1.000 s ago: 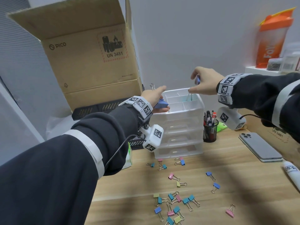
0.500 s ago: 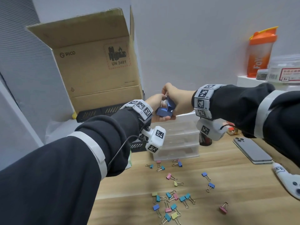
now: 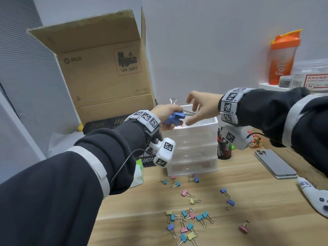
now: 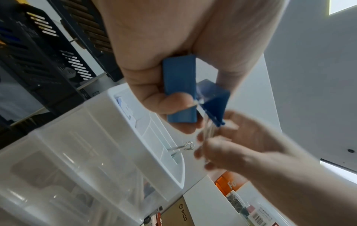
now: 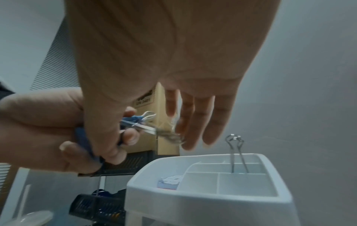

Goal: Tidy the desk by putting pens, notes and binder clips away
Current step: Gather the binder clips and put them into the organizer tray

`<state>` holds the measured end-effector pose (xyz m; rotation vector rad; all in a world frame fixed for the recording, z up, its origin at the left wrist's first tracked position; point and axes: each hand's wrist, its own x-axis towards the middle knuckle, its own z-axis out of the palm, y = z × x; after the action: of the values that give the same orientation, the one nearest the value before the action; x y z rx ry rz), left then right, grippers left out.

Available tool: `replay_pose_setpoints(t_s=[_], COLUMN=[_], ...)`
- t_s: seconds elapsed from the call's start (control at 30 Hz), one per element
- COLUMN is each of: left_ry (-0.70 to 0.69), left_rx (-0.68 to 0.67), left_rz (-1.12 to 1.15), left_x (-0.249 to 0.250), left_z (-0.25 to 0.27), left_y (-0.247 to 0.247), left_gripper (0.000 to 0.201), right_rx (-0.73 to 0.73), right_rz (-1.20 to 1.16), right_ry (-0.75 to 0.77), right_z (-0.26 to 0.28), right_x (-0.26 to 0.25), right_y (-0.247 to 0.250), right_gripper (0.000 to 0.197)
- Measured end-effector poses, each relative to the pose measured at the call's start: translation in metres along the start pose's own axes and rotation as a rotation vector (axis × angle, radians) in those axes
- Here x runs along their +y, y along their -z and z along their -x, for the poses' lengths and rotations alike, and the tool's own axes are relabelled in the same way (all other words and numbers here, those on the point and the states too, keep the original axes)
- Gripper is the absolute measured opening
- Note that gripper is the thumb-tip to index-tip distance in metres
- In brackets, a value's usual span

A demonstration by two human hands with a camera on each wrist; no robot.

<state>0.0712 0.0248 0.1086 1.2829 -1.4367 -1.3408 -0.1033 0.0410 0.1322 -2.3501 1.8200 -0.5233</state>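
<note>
Head view: left hand [image 3: 166, 115] grips blue clips [image 3: 173, 118]; right hand [image 3: 201, 108] reaches in, fingers spread.

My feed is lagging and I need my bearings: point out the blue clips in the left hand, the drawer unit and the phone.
blue clips [image 4: 179, 90]: left wrist view, flat blue side of the nearer clip.
drawer unit [image 3: 193, 139]: head view, front of an upper drawer.
phone [image 3: 276, 164]: head view, middle of its grey back.

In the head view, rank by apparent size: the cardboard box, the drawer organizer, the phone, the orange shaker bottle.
1. cardboard box
2. drawer organizer
3. phone and orange shaker bottle: alike in apparent size, and the phone lies nearer the camera, so unranked.
</note>
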Motion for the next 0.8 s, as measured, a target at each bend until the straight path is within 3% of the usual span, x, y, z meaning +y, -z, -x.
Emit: replay_pose_setpoints(t_s=[0.07, 0.2, 0.33, 0.5, 0.63, 0.8], left_ry=[0.004, -0.005, -0.036, 0.050, 0.069, 0.016], left_rx=[0.027, -0.010, -0.046, -0.119, -0.202, -0.325], left_rz=[0.061, 0.125, 0.178, 0.094, 0.024, -0.149], left_x=[0.002, 0.004, 0.005, 0.000, -0.005, -0.017], left_z=[-0.002, -0.006, -0.013, -0.013, -0.015, -0.020], left_y=[0.004, 0.003, -0.005, -0.006, -0.007, -0.019], left_gripper=[0.011, 0.011, 0.013, 0.014, 0.023, 0.010], right_rx=[-0.062, -0.162, -0.197, 0.016, 0.031, 0.069], right_rz=[-0.075, -0.561, -0.664, -0.764, -0.749, -0.773], right_ry=[-0.131, -0.307, -0.299, -0.249, -0.157, -0.095], right_z=[-0.001, -0.003, -0.007, -0.018, -0.021, -0.024], right_x=[0.008, 0.015, 0.017, 0.027, 0.024, 0.015], right_y=[0.003, 0.003, -0.001, -0.001, -0.004, -0.016], right_gripper=[0.074, 0.048, 0.028, 0.009, 0.006, 0.009])
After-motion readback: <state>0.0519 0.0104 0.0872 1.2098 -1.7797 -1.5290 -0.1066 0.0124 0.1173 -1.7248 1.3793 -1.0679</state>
